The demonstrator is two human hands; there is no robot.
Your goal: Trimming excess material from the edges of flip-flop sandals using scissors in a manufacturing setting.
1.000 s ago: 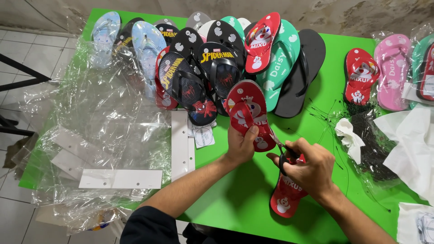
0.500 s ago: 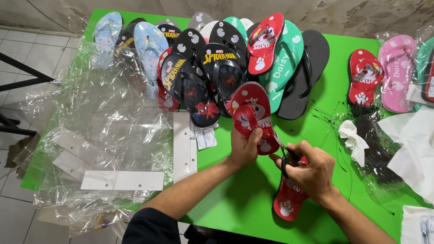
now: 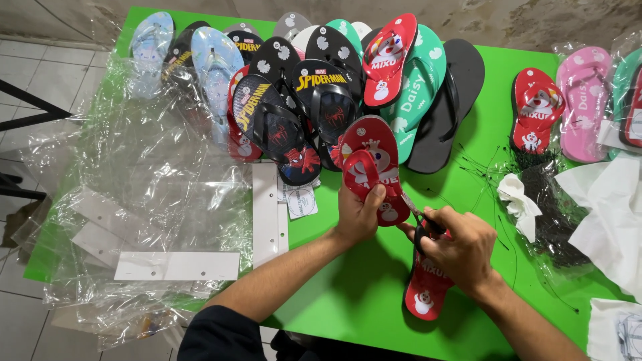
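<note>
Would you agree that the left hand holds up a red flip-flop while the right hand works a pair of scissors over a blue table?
Not quite: the table is green, not blue, as the head view shows. The rest stands: the left hand holds up a red flip-flop while the right hand works a pair of scissors.

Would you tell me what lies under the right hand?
Under the right hand lies a second red flip-flop on the green table; its upper half is hidden by the hand and black-handled scissors.
</note>
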